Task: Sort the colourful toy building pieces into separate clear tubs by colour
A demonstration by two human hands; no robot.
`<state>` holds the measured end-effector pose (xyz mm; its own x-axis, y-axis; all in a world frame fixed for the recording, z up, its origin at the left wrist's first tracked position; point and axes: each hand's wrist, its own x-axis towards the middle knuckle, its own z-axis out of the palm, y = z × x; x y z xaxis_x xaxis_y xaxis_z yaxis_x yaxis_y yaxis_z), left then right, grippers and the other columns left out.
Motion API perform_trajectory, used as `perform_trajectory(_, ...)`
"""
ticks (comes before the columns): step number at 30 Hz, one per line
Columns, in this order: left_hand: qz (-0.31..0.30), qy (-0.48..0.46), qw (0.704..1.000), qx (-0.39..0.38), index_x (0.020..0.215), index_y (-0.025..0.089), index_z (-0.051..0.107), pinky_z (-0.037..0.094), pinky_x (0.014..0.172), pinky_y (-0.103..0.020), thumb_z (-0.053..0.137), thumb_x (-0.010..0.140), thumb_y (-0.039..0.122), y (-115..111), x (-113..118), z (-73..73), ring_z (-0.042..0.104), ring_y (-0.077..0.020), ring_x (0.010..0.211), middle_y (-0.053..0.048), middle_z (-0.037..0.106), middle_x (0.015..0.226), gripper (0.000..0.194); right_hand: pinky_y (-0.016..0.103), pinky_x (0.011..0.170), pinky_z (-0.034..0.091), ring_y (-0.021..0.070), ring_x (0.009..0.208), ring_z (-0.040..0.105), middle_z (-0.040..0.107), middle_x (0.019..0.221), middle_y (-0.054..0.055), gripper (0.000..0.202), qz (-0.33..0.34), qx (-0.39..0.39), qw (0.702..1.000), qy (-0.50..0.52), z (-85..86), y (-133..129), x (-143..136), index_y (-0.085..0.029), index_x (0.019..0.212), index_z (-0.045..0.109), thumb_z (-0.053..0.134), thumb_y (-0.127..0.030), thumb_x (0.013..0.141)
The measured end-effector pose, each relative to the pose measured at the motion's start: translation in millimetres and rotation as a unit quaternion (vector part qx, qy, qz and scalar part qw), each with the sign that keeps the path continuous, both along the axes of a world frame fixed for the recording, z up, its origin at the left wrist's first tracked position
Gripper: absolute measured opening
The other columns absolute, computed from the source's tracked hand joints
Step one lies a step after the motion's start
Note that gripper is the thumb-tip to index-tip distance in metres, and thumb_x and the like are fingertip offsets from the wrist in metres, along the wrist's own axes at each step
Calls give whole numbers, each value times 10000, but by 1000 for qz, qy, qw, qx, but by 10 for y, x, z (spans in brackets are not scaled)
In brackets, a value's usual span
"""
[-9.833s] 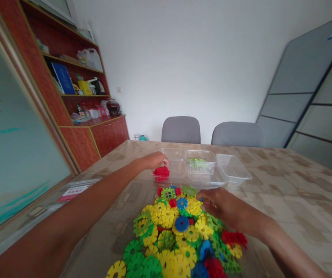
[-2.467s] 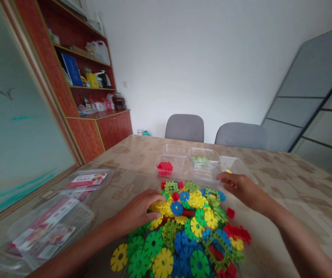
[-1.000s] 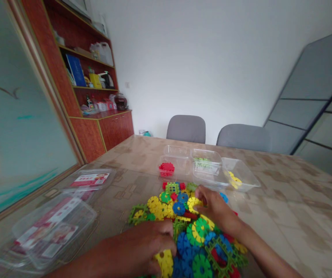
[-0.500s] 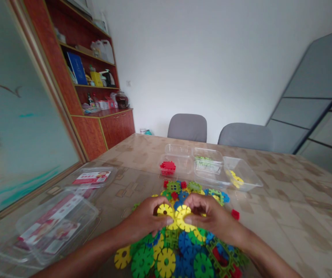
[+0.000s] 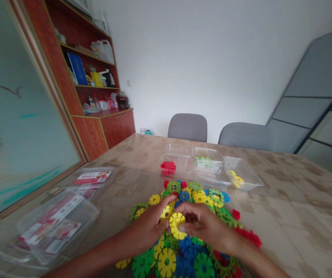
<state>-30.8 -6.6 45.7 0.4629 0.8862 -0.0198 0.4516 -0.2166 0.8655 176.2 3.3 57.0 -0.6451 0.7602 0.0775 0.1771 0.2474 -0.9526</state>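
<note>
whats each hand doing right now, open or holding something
Left hand: curled; whether it holds anything cannot be told.
Right hand: closed, holding a yellow disc.

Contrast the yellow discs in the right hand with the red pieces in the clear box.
Colour: the yellow discs are yellow; the red pieces are red.
Place: the discs are gripped by the right hand; the red pieces lie in the clear box.
Shared: both show notched edges.

2 gray chairs (image 5: 187, 127) face a pale wall (image 5: 200, 58).
</note>
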Motion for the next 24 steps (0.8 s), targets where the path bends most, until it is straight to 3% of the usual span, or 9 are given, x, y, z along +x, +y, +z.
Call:
perform_trajectory(3,-23,53,998,35,1470,197,256,250,1115,-439,386,820,96,-68,-20,38,314,-276,1365,-110,370,1484,670,238,508,243,98,547,320,391,611,-80,99,-16,8,1000,-9,-35,-10,-36,-188,876,598,639,-236,801)
perform_trajectory(5,-33,53,998,31,1509,203,157,271,1106,-438,373,822,82,-97,-17,49,342,-278,1350,-105,344,1501,731,237,511,251,97,551,334,415,624,-81,108,-25,10,1000,4,-43,-13,-57,-195,860,559,639,-211,789)
perform_trajectory(8,-53,14,998,-6,1523,245,34,500,883,-378,361,862,115,-113,10,34,616,-257,1063,-132,388,1467,749,234,520,269,96,561,365,468,662,-77,157,-33,15,999,16,-39,-12,-65,-204,880,510,626,-168,780)
perform_trajectory(11,-69,-44,995,-59,1510,316,-36,536,594,-278,348,900,160,-118,44,14,691,-178,741,-149,360,1473,738,230,508,263,94,549,362,443,646,-87,205,-38,26,999,-5,-41,-10,-51,-209,943,502,612,-150,781)
perform_trajectory(13,-70,-60,994,-66,1509,332,-9,525,574,-261,372,903,179,-121,63,6,692,-172,735,-151,354,1471,731,226,500,259,95,541,363,428,635,-92,236,-46,34,998,-14,-47,-15,-45,-214,972,494,612,-151,777)
perform_trajectory(17,-61,-69,992,-88,1513,261,-11,505,543,-245,419,884,202,-103,89,-4,686,-188,718,-142,611,1169,764,224,489,249,92,532,344,424,608,-80,108,-39,33,998,-27,-13,-29,-50,-203,809,520,624,-204,778)
perform_trajectory(19,-45,-82,991,-97,1511,247,-6,466,480,-218,450,860,220,-76,83,18,676,-177,664,-134,632,1113,795,220,487,258,94,535,348,427,601,-71,131,-51,46,997,-42,57,-2,-21,-202,731,509,632,-228,770)
perform_trajectory(22,-30,-67,995,-69,1495,262,158,460,520,-225,492,851,255,-21,34,125,646,-139,647,-148,569,1267,725,223,498,296,109,544,399,449,605,-56,131,-135,121,980,-78,215,146,181,-208,727,498,600,-269,782)
perform_trajectory(24,-35,-37,998,-29,1437,251,331,488,643,-262,499,864,266,15,-16,229,632,-138,704,-130,533,1336,598,235,500,304,120,531,419,460,593,-48,139,-230,211,942,-126,312,313,460,-212,730,501,579,-310,792)
